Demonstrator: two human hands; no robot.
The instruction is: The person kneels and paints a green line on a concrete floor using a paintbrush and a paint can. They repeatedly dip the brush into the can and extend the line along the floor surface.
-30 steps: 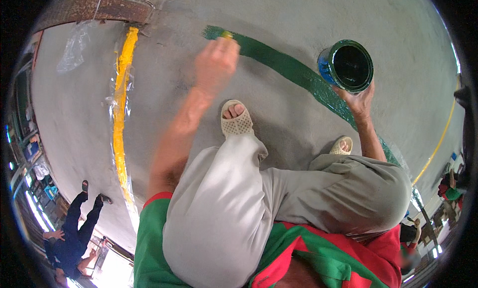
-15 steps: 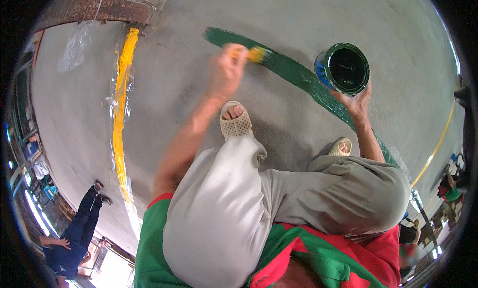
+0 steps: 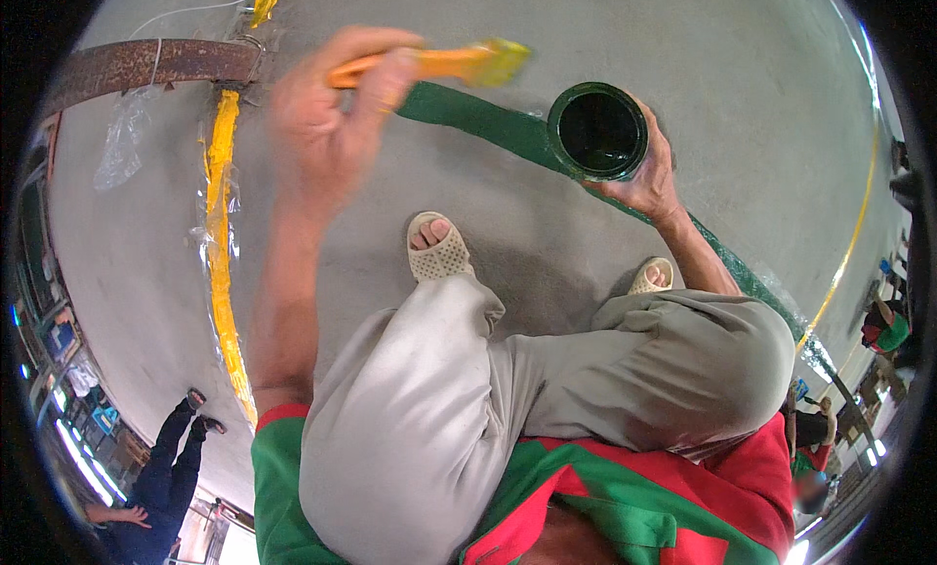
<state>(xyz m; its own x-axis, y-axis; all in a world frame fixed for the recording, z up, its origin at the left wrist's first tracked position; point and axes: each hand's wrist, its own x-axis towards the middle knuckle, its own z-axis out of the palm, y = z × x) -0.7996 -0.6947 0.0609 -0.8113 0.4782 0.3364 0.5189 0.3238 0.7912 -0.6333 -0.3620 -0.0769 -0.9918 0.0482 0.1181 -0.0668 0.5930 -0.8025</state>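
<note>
Head view: the left hand [image 3: 337, 111] has its grip clamped on an orange brush [image 3: 444, 63], the right hand [image 3: 652, 170] on a can [image 3: 554, 136] above the green stripe [image 3: 478, 116]; tipping could spill paint [image 3: 600, 131], and bristles [image 3: 503, 63] over bare floor [image 3: 532, 238] might drip.

Your left forearm [image 3: 283, 302] reaches almost straight ahead, and your left hand [image 3: 324, 126], somewhat blurred, has its fingers [image 3: 376, 39] curled and thumb [image 3: 388, 80] pressed in to make a pinching grip. Your right forearm [image 3: 698, 256] extends past your bent right knee [image 3: 737, 370] and slants inward toward your middle; your right hand [image 3: 652, 178] is cupped, thumb and fingers spread apart in a wide, curved hold.
</note>
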